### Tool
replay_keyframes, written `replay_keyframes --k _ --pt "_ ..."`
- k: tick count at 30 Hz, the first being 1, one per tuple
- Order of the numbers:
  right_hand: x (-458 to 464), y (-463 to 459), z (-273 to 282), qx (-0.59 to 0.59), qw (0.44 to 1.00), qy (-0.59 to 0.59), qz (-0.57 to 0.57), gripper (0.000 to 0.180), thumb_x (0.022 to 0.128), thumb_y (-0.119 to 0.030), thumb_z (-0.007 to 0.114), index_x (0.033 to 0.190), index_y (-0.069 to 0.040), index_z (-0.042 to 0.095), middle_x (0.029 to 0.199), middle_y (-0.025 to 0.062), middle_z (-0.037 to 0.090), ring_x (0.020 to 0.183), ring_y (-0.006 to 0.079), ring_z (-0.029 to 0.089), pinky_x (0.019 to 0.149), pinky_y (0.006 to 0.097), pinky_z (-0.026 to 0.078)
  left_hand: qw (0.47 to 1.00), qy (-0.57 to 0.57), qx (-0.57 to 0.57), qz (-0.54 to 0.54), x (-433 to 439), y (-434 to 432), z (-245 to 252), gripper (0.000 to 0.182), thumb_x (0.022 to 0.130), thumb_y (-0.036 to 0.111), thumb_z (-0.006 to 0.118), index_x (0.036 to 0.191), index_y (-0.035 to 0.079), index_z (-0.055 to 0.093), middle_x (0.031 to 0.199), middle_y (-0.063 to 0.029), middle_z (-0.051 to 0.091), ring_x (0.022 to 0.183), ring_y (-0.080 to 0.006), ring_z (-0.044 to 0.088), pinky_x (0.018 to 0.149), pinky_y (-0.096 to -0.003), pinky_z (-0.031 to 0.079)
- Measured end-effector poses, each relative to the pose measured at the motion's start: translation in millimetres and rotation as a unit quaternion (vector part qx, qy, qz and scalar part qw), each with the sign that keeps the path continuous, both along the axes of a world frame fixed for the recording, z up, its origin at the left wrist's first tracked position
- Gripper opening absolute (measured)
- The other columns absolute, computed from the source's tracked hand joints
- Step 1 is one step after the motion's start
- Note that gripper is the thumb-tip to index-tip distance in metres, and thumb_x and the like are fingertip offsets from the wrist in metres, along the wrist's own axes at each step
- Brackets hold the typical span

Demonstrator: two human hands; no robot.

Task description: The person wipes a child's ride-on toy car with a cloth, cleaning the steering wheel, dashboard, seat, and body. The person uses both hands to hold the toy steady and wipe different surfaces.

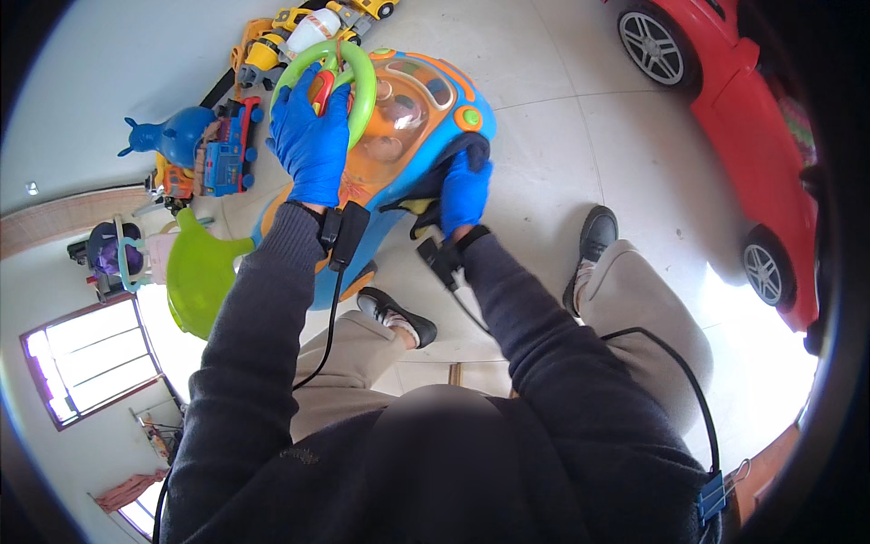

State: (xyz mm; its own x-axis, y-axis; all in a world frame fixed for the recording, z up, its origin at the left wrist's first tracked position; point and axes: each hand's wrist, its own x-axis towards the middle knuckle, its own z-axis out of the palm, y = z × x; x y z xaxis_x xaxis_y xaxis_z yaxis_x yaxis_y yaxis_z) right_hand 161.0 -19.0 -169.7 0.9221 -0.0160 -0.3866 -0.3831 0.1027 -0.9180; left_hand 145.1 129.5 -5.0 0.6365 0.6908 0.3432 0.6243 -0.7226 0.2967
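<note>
A blue and orange plastic ride-on toy car [421,129] stands before me, with a clear dome over its front. My left hand [312,139], in a blue glove, grips the hub and spokes of its green steering wheel [368,88]. My right hand [466,194], also gloved, holds a dark cloth [435,180] with yellow patches against the car's blue side, just below a round green and orange button [470,118]. The fingertips of my right hand are partly hidden by the cloth. The green seat back [204,272] rises at the car's rear left.
A large red toy car [734,129] stands on the right. Yellow toy trucks [265,51], a blue animal-shaped bouncer [180,136] and a blue toy train [224,160] stand near the wall. My shoes [397,316] rest on the tiled floor beside the ride-on.
</note>
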Motion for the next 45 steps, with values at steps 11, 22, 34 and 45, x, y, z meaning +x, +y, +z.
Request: replay_keyframes --k 11,22,34,45 --pt "2.6 2.3 -6.6 0.033 0.998 -0.045 -0.024 0.048 0.097 -0.033 0.051 0.131 0.0 0.046 0.126 0.0232 0.056 0.109 0.0335 0.058 0.095 0.0398 0.044 0.991 -0.035 0.118 -0.057 3.5 0.9 -3.9 0.046 0.083 0.032 0.071 0.117 0.003 0.064 0.112 -0.0199 0.064 0.101 -0.0335 0.062 0.087 -0.0413 0.047" --pt "-121.2 54.9 -1.3 0.012 0.962 0.091 0.256 0.044 0.095 -0.032 0.055 0.123 0.001 0.049 0.117 0.0214 0.061 0.11 0.0362 0.057 0.094 0.0413 0.043 0.999 -0.045 -0.018 -0.005 19.9 -6.6 -4.5 0.06 0.081 0.048 0.066 0.133 0.021 0.055 0.14 -0.0178 0.047 0.129 -0.0374 0.043 0.107 -0.0629 0.02" --pt "-67.9 5.2 -15.8 0.19 0.978 0.075 0.046 0.027 0.098 -0.024 0.054 0.11 -0.001 0.059 0.098 0.0075 0.064 0.086 0.0158 0.059 0.077 0.0306 0.049 0.994 -0.056 0.025 -0.089 52.9 -26.2 4.0 0.052 0.082 0.043 0.068 0.125 0.015 0.061 0.122 -0.0164 0.058 0.115 -0.0336 0.053 0.096 -0.0477 0.039" --pt "-3.3 -10.1 0.4 0.152 0.979 0.134 -0.004 0.028 0.097 -0.025 0.051 0.106 0.001 0.058 0.097 0.0104 0.065 0.09 0.0213 0.06 0.082 0.035 0.048 0.988 -0.052 0.106 -0.097 46.2 -13.6 -1.1 0.049 0.084 0.039 0.069 0.123 0.01 0.063 0.12 -0.0163 0.061 0.11 -0.0331 0.057 0.092 -0.0411 0.045"
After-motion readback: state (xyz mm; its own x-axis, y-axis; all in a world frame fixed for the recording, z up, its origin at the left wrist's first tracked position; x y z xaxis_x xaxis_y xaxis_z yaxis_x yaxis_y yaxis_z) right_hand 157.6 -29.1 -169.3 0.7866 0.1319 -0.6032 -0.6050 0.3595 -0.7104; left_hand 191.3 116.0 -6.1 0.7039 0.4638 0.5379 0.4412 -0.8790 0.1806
